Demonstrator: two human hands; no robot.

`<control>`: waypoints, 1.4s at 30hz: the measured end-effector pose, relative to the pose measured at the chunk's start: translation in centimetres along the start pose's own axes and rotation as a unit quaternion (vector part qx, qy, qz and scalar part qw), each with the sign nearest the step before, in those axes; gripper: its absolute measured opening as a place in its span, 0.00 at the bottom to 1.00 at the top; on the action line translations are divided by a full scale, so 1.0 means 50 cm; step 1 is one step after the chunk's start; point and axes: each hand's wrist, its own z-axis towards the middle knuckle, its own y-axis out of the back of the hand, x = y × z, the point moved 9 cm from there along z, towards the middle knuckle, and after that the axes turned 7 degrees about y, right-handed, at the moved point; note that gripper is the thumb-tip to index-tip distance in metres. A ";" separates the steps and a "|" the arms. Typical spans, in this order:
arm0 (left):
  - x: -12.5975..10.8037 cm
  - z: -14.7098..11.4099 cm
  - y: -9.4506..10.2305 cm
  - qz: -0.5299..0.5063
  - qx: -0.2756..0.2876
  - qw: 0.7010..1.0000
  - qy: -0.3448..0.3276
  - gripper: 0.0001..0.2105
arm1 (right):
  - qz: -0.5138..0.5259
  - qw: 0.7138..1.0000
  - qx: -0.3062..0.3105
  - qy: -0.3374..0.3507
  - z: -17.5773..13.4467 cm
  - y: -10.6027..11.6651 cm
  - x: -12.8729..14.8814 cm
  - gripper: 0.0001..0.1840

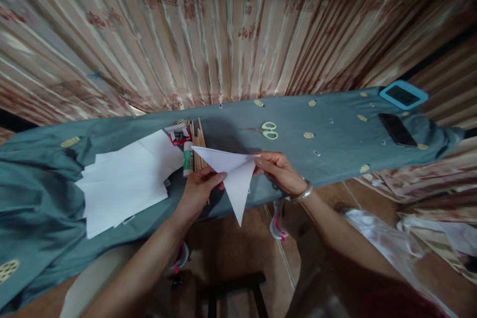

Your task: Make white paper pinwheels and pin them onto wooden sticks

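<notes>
A white sheet of folded paper, creased into pointed flaps, is held in the air just over the table's near edge. My left hand pinches its left side, thumb on top. At the upper right corner, my right hand grips the paper between thumb and fingers; a bracelet circles that wrist. One flap points down toward the floor, another to the upper left. Close behind my left hand are a glue stick with a green label and several thin wooden sticks, partly covered by the paper.
A spread stack of white paper lies at left on the green tablecloth. Behind the glue stick is a small red box with dark bits. Scissors lie beyond my hands. A phone and blue-framed device are far right.
</notes>
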 end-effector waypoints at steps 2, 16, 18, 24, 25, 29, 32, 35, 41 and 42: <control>-0.003 0.000 0.002 0.013 -0.001 1.000 -0.006 0.09 | -0.005 1.000 -0.018 -0.017 0.002 0.007 -0.005 0.17; 0.005 -0.004 -0.003 -0.061 -0.005 0.996 0.059 0.17 | -0.008 0.997 -0.038 -0.071 0.003 0.026 -0.024 0.13; 0.004 -0.005 -0.009 -0.058 0.004 0.996 0.063 0.17 | -0.023 0.997 -0.025 -0.073 0.003 0.023 -0.025 0.14; -0.006 -0.003 -0.004 -0.080 -0.010 0.996 0.045 0.18 | -0.020 0.997 -0.047 -0.064 0.006 0.034 -0.030 0.15; -0.007 -0.002 -0.002 -0.083 -0.015 0.995 0.044 0.18 | -0.013 0.996 -0.052 -0.064 0.007 0.036 -0.031 0.16; -0.005 0.000 0.003 -0.083 -0.023 0.995 0.046 0.19 | 0.013 0.996 -0.047 -0.072 0.006 0.034 -0.033 0.16; -0.005 0.000 0.001 -0.077 -0.019 0.996 0.047 0.19 | 0.031 0.996 -0.046 -0.075 0.004 0.032 -0.029 0.16; 0.000 0.002 -0.006 -0.069 -0.010 0.996 0.047 0.18 | 0.049 0.995 -0.038 -0.079 0.002 0.025 -0.025 0.16; -0.028 0.008 0.004 0.039 -0.046 0.997 -0.049 0.14 | 0.047 0.996 -0.042 -0.068 0.005 0.017 -0.015 0.17; -0.045 0.006 0.008 0.076 -0.057 0.992 -0.085 0.14 | 0.042 0.996 -0.048 -0.064 0.006 0.020 -0.013 0.17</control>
